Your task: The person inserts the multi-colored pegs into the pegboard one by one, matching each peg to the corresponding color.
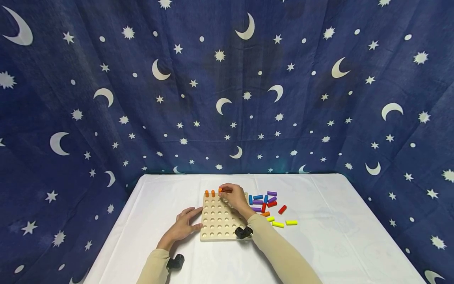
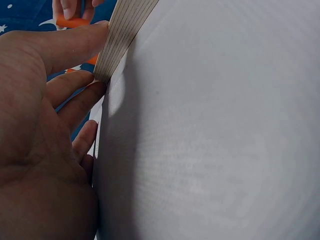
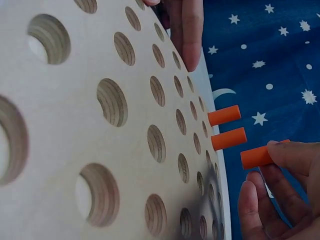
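Observation:
A wooden pegboard with rows of round holes lies on the table. Two orange pegs stand upright in holes of its far row, at the left corner. Between thumb and fingers, my right hand pinches a third orange peg; in the right wrist view its lower end is apart from the board, just above the far row. My left hand touches the board's left edge with extended fingers and thumb, as the left wrist view shows against the layered side.
Right of the board lie loose pegs: several purple, blue, red and yellow, plus an orange one. White cloth covers the table. A dark blue curtain with moons and stars hangs behind.

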`<state>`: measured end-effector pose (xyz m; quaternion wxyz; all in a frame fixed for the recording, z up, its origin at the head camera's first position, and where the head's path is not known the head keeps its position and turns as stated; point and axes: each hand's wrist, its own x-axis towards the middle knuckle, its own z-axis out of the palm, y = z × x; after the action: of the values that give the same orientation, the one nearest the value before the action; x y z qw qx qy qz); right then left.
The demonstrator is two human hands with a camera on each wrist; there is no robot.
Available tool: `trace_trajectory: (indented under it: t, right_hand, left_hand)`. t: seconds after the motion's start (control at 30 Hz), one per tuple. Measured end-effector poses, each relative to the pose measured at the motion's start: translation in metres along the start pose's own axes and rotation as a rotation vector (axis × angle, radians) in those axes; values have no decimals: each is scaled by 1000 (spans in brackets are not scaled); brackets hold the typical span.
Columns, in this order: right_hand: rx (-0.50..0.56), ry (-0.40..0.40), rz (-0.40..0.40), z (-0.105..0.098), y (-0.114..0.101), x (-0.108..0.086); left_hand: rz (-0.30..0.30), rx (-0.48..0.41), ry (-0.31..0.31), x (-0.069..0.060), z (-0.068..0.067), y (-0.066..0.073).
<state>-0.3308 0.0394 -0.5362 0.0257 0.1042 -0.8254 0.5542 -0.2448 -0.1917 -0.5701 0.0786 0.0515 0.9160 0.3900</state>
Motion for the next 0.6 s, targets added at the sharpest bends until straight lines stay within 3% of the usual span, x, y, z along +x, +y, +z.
trace_trajectory:
  t: [0.43, 0.6]
  right_hand:
    - [-28, 68, 98, 12, 6, 8]
    - [-46, 73, 98, 11, 9, 9]
  left_hand:
    - [11, -1, -5, 0, 0, -1]
    - [9, -9, -3, 0, 0, -1]
